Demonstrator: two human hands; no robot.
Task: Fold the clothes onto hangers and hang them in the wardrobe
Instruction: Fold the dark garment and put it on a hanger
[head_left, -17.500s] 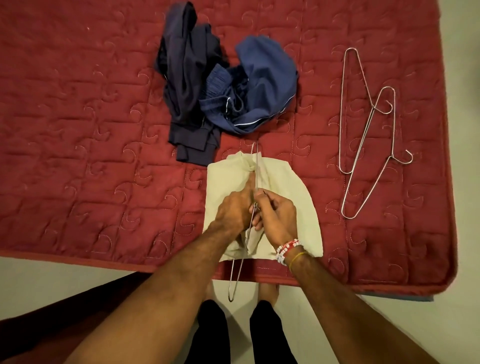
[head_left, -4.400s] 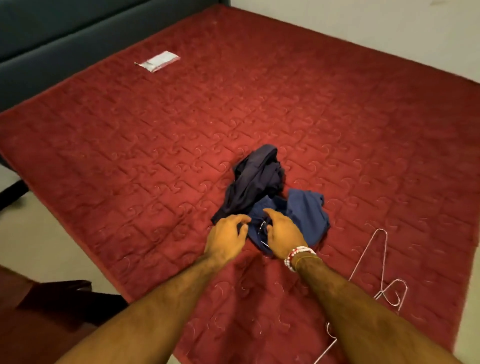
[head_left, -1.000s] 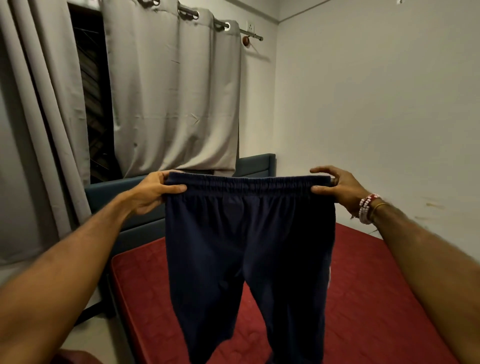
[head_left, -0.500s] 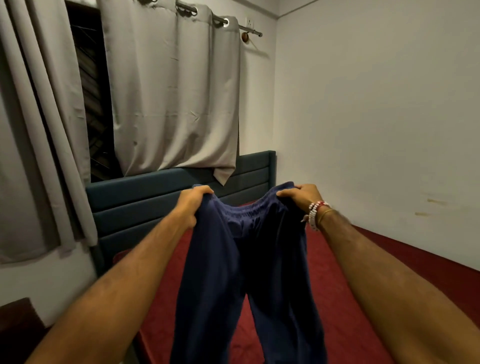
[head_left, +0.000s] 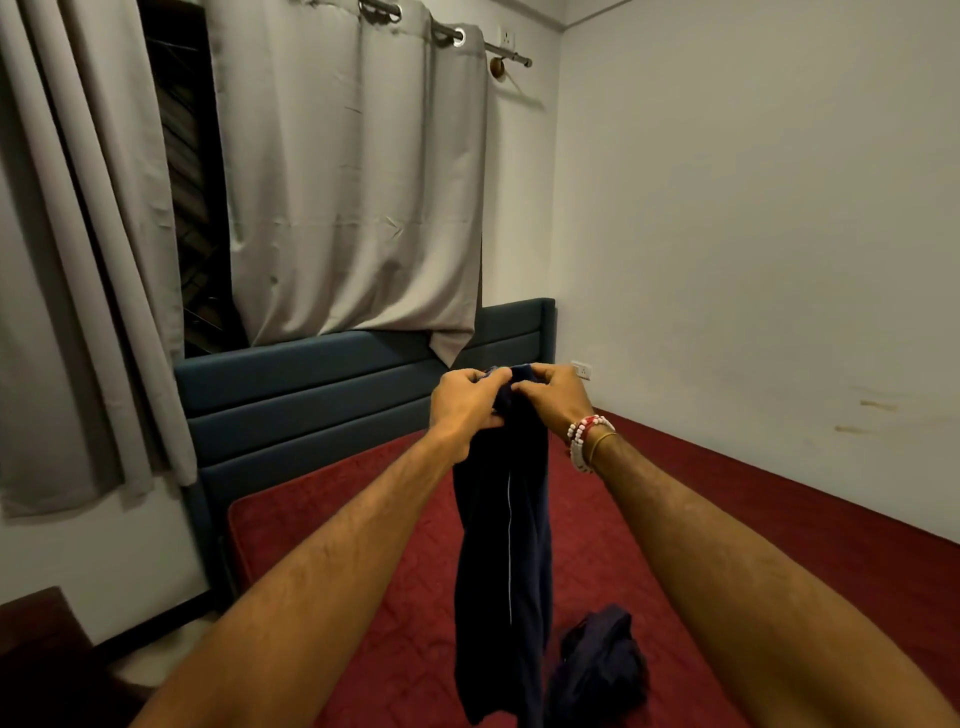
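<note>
Dark navy trousers (head_left: 501, 561) with a thin white side stripe hang straight down in front of me, folded lengthwise leg on leg. My left hand (head_left: 464, 400) and my right hand (head_left: 551, 395) meet at the waistband, both pinching it at its top, held above the red mattress (head_left: 374, 561). Another dark garment (head_left: 597, 670) lies crumpled on the mattress just right of the hanging legs. No hanger or wardrobe is in view.
A dark teal headboard (head_left: 332, 395) stands behind the mattress, with grey curtains (head_left: 353, 182) and a dark window above it. A white wall (head_left: 753, 234) runs along the right side. A dark wooden piece (head_left: 41, 649) sits at the lower left.
My hands have come together, bringing the two ends of the waistband to meet, so the trousers went from spread wide to folded in half lengthwise. The view tilted slightly down.
</note>
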